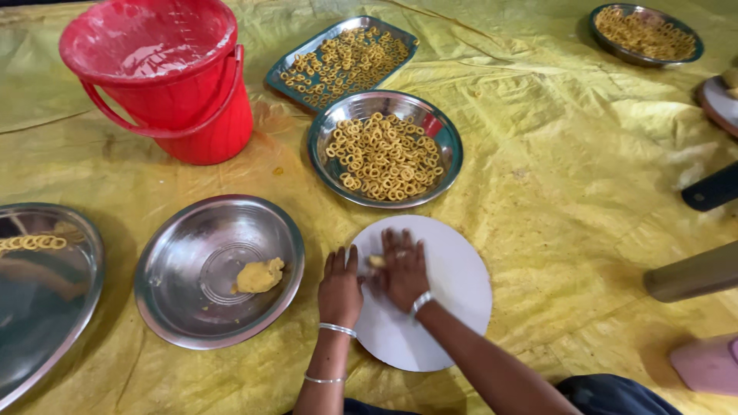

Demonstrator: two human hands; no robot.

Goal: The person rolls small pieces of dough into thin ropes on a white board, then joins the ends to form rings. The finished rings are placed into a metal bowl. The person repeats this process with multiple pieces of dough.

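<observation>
Right hand: my right hand (403,269) presses flat, fingers spread, on a small yellow dough piece (376,261).
Left hand: my left hand (340,288) rests open on the round white board (453,292), holding nothing.

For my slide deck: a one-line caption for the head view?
Both hands press dough on a white round board, beside steel plates of dough rings.

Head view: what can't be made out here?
- Dough piece: mostly covered by right hand; left hand beside it on white round board.
- Large steel plate: cut off by the left edge.
- Objects at right: cut off by the edge, unidentifiable.
- Far plate contents: too small to make out.
</observation>
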